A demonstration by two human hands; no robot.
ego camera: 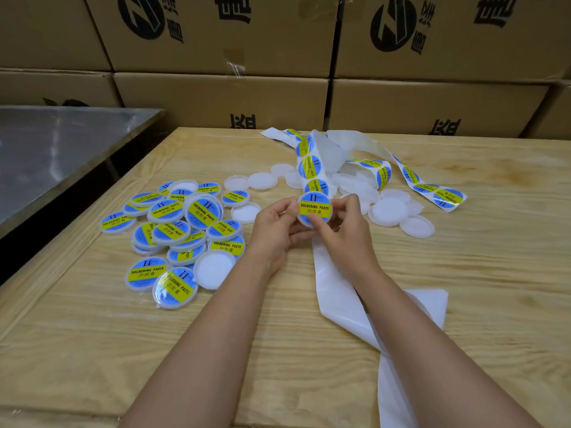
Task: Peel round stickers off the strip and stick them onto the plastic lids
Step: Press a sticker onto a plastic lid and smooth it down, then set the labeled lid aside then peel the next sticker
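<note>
Lid held just above worktop, both hands clamped on it. Left hand pinches its left edge, right hand pinches its right edge, fingers curled. Blue-yellow sticker covers the lid's face, "SOLDERING PASTE" legible. Sticker strip runs up from the lid's far edge and loops away, more stickers on it. Spent backing tape trails from under the lid toward the camera, passing under the right forearm. Left of the lid: pile of stickered lids, a few bare ones mixed in. Right of the lid and beyond it: bare white lids in a loose heap. Far behind the lid: cardboard boxes. Far left: steel table.
</note>
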